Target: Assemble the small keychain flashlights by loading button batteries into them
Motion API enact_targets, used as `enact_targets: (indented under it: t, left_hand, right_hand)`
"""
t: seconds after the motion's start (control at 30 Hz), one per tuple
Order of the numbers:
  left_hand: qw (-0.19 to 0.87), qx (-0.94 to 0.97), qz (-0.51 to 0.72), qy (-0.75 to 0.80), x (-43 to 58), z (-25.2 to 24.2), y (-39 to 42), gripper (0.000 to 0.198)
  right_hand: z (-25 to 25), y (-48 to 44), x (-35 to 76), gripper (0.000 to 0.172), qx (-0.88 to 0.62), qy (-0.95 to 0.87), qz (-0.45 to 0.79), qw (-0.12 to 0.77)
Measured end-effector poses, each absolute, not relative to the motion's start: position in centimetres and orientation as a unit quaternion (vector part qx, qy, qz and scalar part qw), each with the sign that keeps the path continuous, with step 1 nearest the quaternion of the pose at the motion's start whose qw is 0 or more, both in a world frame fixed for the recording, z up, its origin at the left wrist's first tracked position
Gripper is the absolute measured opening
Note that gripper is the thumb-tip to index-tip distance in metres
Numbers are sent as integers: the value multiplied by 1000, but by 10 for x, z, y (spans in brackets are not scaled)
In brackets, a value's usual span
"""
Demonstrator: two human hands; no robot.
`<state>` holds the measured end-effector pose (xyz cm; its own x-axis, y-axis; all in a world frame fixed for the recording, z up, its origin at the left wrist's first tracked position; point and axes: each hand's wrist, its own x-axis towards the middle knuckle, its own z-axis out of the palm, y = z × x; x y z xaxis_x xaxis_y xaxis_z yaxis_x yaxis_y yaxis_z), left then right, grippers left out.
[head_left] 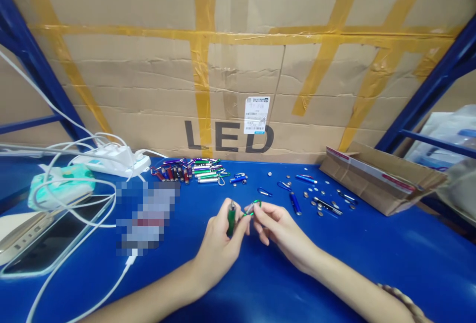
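Note:
My left hand (217, 248) is closed around a small green keychain flashlight (231, 220), held upright with its silver tip pointing up. Between the two hands is a green carabiner clip (256, 203), pinched by the fingertips of my right hand (284, 228). The left thumb and fingertips also reach the clip's near end. Whether the clip is joined to the flashlight is hidden by the fingers. Just beyond the right hand lie a blue tube (295, 204), a dark blue carabiner (265, 192) and several loose button cells (320, 207).
Finished-looking colored keychain flashlights (206, 169) lie in a pile at the back. An open cardboard box (386, 179) stands at right. At left are a power strip (111, 159), white cables, a tissue pack (61, 186) and a phone (55, 236). A large carton (159, 90) walls off the back.

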<state>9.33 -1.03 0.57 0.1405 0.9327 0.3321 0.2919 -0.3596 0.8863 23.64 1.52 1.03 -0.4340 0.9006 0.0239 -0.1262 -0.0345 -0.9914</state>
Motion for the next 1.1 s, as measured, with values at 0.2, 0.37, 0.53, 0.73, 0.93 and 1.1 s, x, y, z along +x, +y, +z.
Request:
enact_targets:
  t: [0.2,0.37,0.53,0.73,0.93,1.1]
  left_hand:
    - [314,666,495,462,90,8,-10,13]
    - [311,671,497,454,88,6,-6,8]
    - [347,630,511,471,89,4,-1,27]
    - [402,591,526,461,89,7,2,43]
    - [415,612,522,425,91,11,-4,47]
    - [439,621,504,410,91,13,-4,46]
  right_hand:
    - [15,18,244,36,-364,-523,661,396]
    - [16,17,245,37,-375,-555,680,298]
    - [18,15,247,38,-342,-563,702,272]
    - [25,15,253,30,-301,-550,743,232]
    - [31,16,261,33,-282,-587,742,162]
    - [31,17,263,27,-277,-589,749,126]
